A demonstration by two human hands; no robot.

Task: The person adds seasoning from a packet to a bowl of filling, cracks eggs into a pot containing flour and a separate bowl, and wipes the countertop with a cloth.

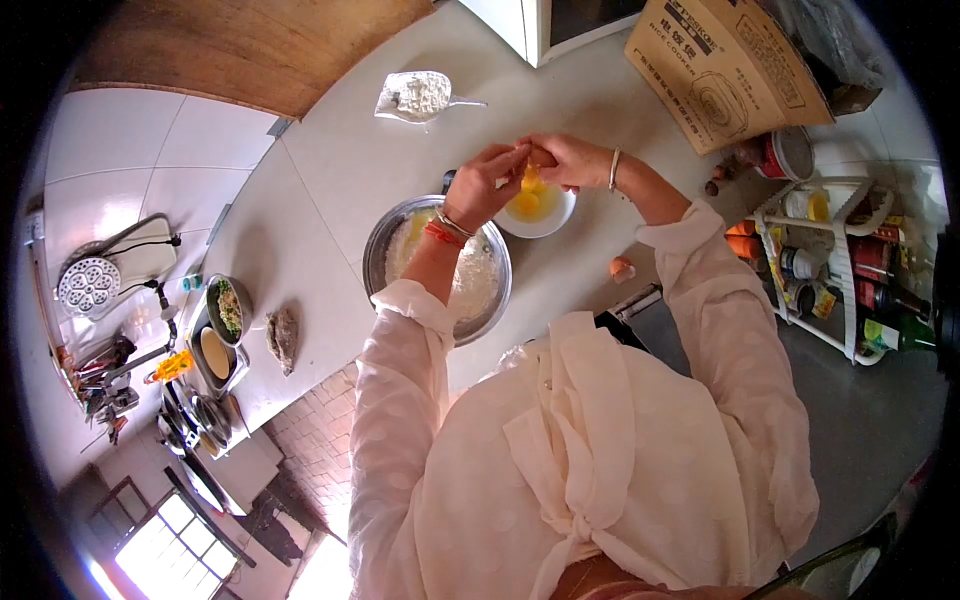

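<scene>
Over a white bowl (560,221), my left hand (487,187) and my right hand (572,162) meet at the fingertips. Both are closed around a cracked egg (541,157), its shell mostly hidden by the fingers. Bright yolk (532,181) hangs just under them, and more yolk (524,206) lies in the bowl. Below my left wrist stands a metal basin (504,292) of white flour (472,282), with a yellowish wet patch near its upper side. A broken eggshell (622,269) rests on the counter to the right.
A clear scoop of flour (420,97) lies at the back of the counter (330,170). At the back right is a rice cooker box (722,75); a white rack of bottles (850,270) stands at right. A bowl of chopped greens (229,309) sits by the sink at left.
</scene>
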